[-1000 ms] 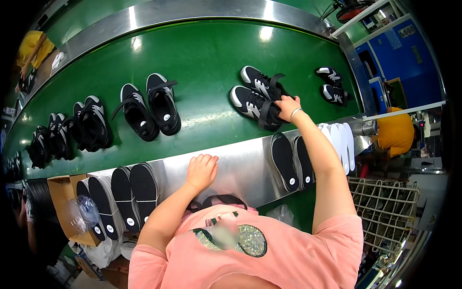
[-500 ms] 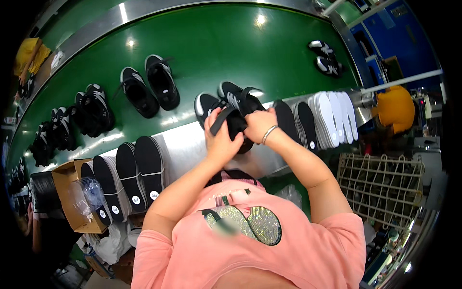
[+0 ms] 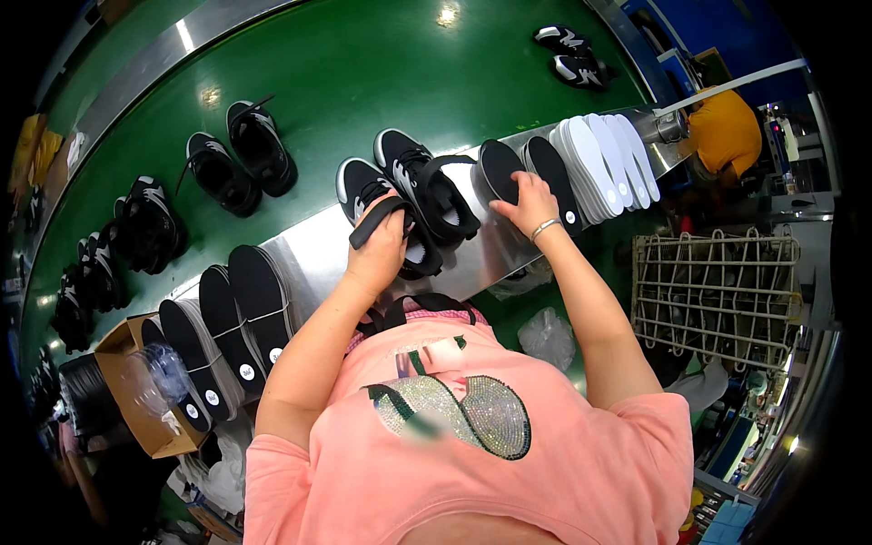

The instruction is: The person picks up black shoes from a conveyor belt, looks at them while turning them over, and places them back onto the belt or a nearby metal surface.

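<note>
Now the left hand (image 3: 377, 254) grips a black insole (image 3: 380, 221) over a black-and-white sneaker (image 3: 386, 211); the right hand (image 3: 530, 202) pinches another black insole (image 3: 500, 170) just above it.

The left hand (image 3: 377, 250) covered the heel of the near black shoe (image 3: 386, 213), so its grip on the strap could not be judged; the right hand (image 3: 530, 202) hid part of the black insole (image 3: 500, 170) it touched; the far-left shoes (image 3: 77, 300) sank into the dark rim, too dim to count; the cardboard box (image 3: 136, 400) held a clear bag, its contents blurred; a person in yellow (image 3: 724, 132) at far right was mostly hidden.
</note>
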